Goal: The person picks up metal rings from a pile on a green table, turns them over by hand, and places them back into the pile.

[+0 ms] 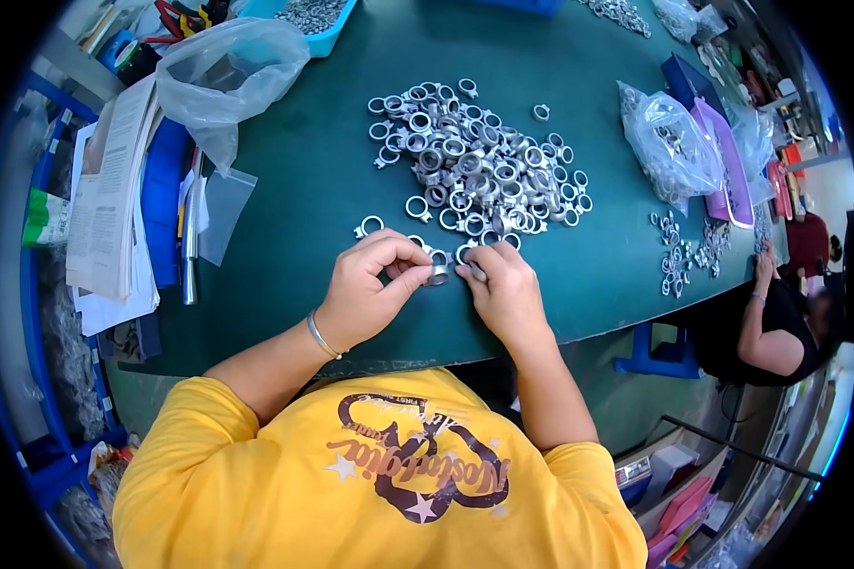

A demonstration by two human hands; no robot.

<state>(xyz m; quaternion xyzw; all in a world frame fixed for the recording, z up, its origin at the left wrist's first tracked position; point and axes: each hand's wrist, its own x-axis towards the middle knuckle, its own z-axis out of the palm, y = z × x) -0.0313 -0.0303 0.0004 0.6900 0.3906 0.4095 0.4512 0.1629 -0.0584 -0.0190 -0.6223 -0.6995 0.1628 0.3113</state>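
Observation:
My left hand (370, 289) pinches a silver metal ring (438, 273) between thumb and fingertips, just above the green table (285, 303). Close by on the right, my right hand (508, 289) is closed with its fingertips together around a small grey piece (477, 273), mostly hidden, whose kind I cannot make out. A few loose rings lie directly beyond both hands, one of them a lugged ring (370, 226) off to the left. Farther back spreads a large heap of similar metal rings (489, 161), many with small side lugs.
On the left are papers (114, 190), a blue bin (166, 209) and a clear plastic bag (228, 76). A light-blue tray (337, 43) of small parts stands behind. Bagged parts (674, 147), a purple tray (731, 175) and a seated person (778, 327) are to the right.

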